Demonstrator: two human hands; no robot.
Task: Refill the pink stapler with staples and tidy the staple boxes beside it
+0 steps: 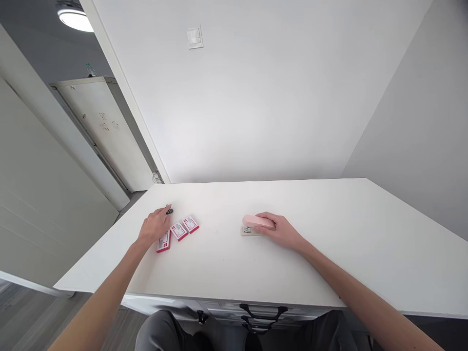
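Note:
My right hand (283, 230) rests on the white table (329, 234) with its fingers wrapped round a pink stapler (256, 223) that lies flat and points left. My left hand (155, 228) reaches over the table's left part, fingers curled at a small dark object (169, 211); I cannot make out whether they grip it. Three small red-and-white boxes (179, 231) lie in a slanted row just right of that hand, the nearest partly under its palm.
The table ends at a white wall behind and a grey wall to the right. Left of it an open doorway shows a pale cabinet (102, 126). Black handles (261, 312) stick out under the table's front edge, above my lap.

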